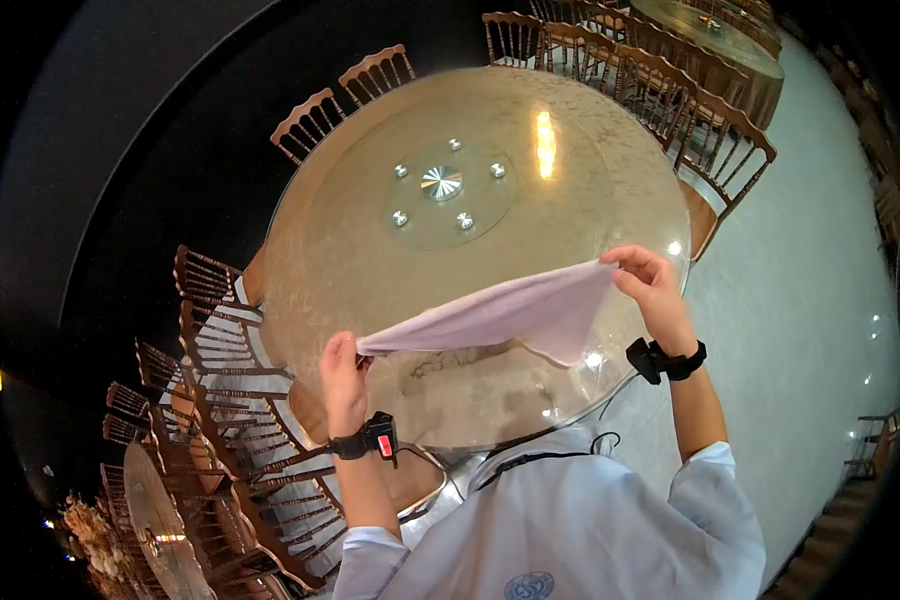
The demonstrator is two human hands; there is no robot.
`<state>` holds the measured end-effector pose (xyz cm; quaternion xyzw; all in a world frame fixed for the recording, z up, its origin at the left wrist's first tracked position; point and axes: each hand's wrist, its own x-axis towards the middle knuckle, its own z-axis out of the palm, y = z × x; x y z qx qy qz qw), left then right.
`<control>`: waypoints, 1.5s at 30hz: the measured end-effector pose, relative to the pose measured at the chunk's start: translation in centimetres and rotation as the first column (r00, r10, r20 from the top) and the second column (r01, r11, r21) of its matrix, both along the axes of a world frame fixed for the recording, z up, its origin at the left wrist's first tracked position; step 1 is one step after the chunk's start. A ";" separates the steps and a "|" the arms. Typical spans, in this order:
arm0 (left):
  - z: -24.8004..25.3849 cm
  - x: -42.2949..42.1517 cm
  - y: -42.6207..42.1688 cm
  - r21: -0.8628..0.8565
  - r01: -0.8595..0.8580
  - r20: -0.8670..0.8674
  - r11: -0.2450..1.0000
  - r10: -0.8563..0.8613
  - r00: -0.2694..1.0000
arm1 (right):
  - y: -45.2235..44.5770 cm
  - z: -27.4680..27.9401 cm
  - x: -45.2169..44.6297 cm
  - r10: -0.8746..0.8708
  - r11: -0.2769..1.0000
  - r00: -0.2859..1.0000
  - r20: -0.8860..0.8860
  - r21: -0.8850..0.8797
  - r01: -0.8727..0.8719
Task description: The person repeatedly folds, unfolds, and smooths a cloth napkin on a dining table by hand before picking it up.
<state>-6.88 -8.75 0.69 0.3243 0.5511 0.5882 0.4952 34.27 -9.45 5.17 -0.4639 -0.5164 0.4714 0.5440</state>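
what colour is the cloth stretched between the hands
The cloth is a pale pinkish lilac, plain with no visible pattern; the head view shows it best.

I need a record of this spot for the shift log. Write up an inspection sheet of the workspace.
Surface: large round glossy beige table, light reflecting off it; large silver disc ringed by five small silver knobs.
Job's things: pale pink cloth, stretched between both hands; its contact with the table cannot be told.
Clutter: nothing seen.
Grippers: bare left hand and bare right hand, each pinching the cloth; black device strapped at each wrist.
Cables: thin black looped cable by the near table edge; where it ends is unclear.
Surroundings: brown wooden spindle-backed chairs, pale floor, more round tables beyond.
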 end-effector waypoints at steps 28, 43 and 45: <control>4.6 7.5 4.6 0.143 0.459 -0.356 0.877 -0.387 0.851 | 2.2 -5.2 11.0 -0.086 0.978 0.949 0.304 -0.157 0.139; 2.4 7.3 4.3 -0.013 0.562 -0.526 0.827 -0.484 0.699 | 2.3 -5.3 11.7 -0.153 0.965 0.937 0.313 -0.158 0.210; 1.9 7.3 4.2 0.021 0.561 -0.557 0.828 -0.456 0.694 | 2.7 -6.0 12.7 -0.149 0.965 0.921 0.360 -0.151 0.215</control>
